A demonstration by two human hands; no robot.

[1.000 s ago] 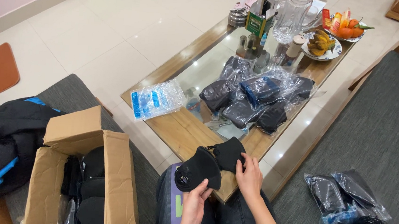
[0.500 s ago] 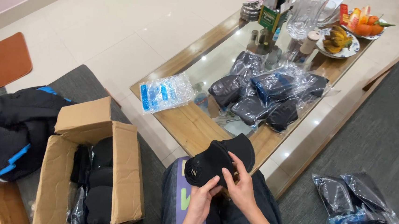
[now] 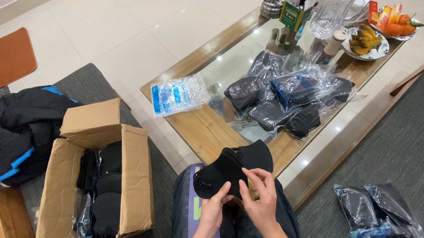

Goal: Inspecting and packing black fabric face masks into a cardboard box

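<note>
Hands meet over the lap in the head view, both working a small stack of black face masks (image 3: 233,167) held above the knees, just short of the near edge of the glass-topped coffee table (image 3: 206,128). The left hand (image 3: 214,208) cups the stack from underneath, its thumb pressed up against the lower edge and the other fingers hidden behind the fabric. The right hand (image 3: 261,197) comes in from the side with fingers slightly spread, thumb and forefinger pinching the edge of the masks; whether they grip one mask or several is hard to tell from this angle. On the tabletop lies a heap of clear plastic bags of black masks (image 3: 288,97), with a blue-and-clear packet (image 3: 176,94) well apart from it near the table's left edge. At the far end stand a glass jug (image 3: 331,13) and a plate of bananas (image 3: 366,40). An open cardboard box (image 3: 96,175) sits on the grey sofa to the person's left, holding more dark masks in plastic, and a black and blue jacket (image 3: 12,130) lies beside it. More bagged masks (image 3: 384,218) rest on the seat to the right.
</note>
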